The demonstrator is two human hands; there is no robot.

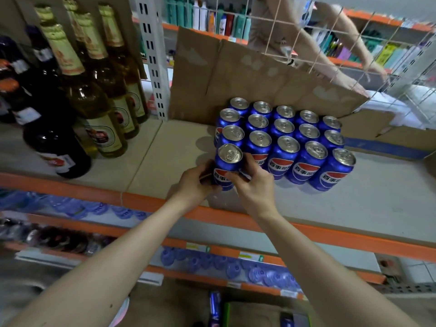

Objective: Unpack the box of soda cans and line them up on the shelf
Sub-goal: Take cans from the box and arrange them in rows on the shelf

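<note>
Several blue soda cans (285, 138) stand upright in tidy rows on the beige shelf (165, 149), silver tops up. At the block's front left corner one blue can (227, 162) is held from both sides: my left hand (197, 182) grips its left side and my right hand (253, 185) wraps its right side, thumb across the label. The can stands upright at shelf level beside the front row. Far below, a cardboard box (247, 312) sits with a blue can showing inside.
A brown cardboard sheet (247, 76) stands behind the cans. Glass bottles (94, 97) crowd the shelf's left part. The orange shelf edge (306, 232) runs in front. Another person's arm (342, 55) reaches behind a wire grid at upper right. Bottled water fills lower shelves.
</note>
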